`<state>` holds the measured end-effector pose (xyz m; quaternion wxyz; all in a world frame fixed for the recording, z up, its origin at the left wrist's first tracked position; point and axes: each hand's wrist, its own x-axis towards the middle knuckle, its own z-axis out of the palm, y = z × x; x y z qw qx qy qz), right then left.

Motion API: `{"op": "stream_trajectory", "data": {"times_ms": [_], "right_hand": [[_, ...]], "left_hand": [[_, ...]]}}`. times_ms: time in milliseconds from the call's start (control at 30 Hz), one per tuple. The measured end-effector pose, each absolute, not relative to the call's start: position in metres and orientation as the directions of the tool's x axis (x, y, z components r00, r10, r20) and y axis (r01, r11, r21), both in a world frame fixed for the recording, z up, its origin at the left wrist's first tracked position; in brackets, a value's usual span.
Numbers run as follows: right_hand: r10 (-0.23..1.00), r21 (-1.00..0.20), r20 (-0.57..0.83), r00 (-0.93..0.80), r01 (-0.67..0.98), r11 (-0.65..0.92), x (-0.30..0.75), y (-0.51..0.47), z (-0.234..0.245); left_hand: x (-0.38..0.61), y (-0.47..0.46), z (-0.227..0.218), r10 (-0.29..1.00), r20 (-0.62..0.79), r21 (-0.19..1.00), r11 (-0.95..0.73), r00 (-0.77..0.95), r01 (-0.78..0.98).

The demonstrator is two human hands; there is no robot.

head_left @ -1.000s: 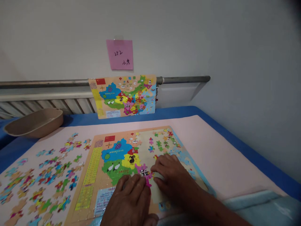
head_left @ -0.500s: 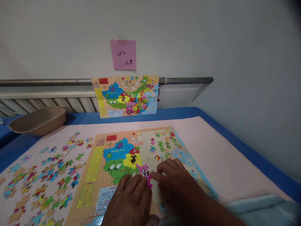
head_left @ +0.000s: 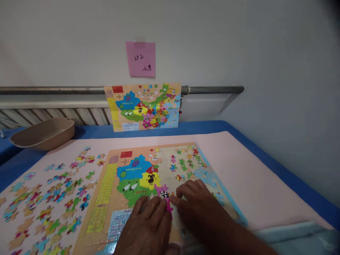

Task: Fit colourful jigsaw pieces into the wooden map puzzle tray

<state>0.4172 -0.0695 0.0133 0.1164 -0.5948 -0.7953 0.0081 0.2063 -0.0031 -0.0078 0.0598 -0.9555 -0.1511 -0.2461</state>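
A jigsaw puzzle of a map of China [head_left: 138,177] lies in its tray, the left part joined up. Across its lower middle my left hand [head_left: 148,223] lies palm down, fingers stretched out, fingertips by the pink panda area [head_left: 164,194]. My right hand [head_left: 195,200] is curled, its forefinger and thumb side closed at the right edge of that panda area, on a small puzzle piece [head_left: 172,194] mostly covered by the fingertips. Several loose pieces [head_left: 182,163] rest on the bare part of the tray, beyond my right hand.
Many loose puzzle pieces [head_left: 55,191] are spread over the pink sheet [head_left: 233,163] at the left. A brown basin [head_left: 45,136] stands at the back left. A printed reference map [head_left: 146,108] leans against the pipe [head_left: 215,90]. Light blue cloth [head_left: 294,235] lies front right.
Both hands stay almost in place at the panda area. The view has shifted slightly; no piece has visibly been moved elsewhere.
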Motion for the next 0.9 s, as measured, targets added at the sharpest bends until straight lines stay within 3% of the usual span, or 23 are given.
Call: {"op": "stream_trajectory", "data": {"times_ms": [267, 533, 733, 900], "right_hand": [[0.964, -0.197, 0.23, -0.135, 0.963, 0.182, 0.419, -0.066, 0.014], [0.946, -0.188, 0.282, -0.161, 0.958, 0.219, 0.42, -0.064, 0.009], [0.936, -0.212, 0.317, -0.154, 0.95, 0.229, 0.42, -0.062, 0.006], [0.908, -0.14, 0.385, -0.164, 0.962, 0.233, 0.419, -0.059, 0.002]], "left_hand": [[0.207, -0.001, -0.018, 0.25, 0.513, -0.045, -0.948, 0.821, 0.316], [0.204, -0.002, -0.036, 0.289, 0.459, 0.01, -0.947, 0.84, 0.321], [0.206, 0.001, -0.012, 0.241, 0.489, -0.031, -0.956, 0.838, 0.292], [0.205, 0.004, 0.008, 0.235, 0.455, 0.028, -0.968, 0.859, 0.25]]}}
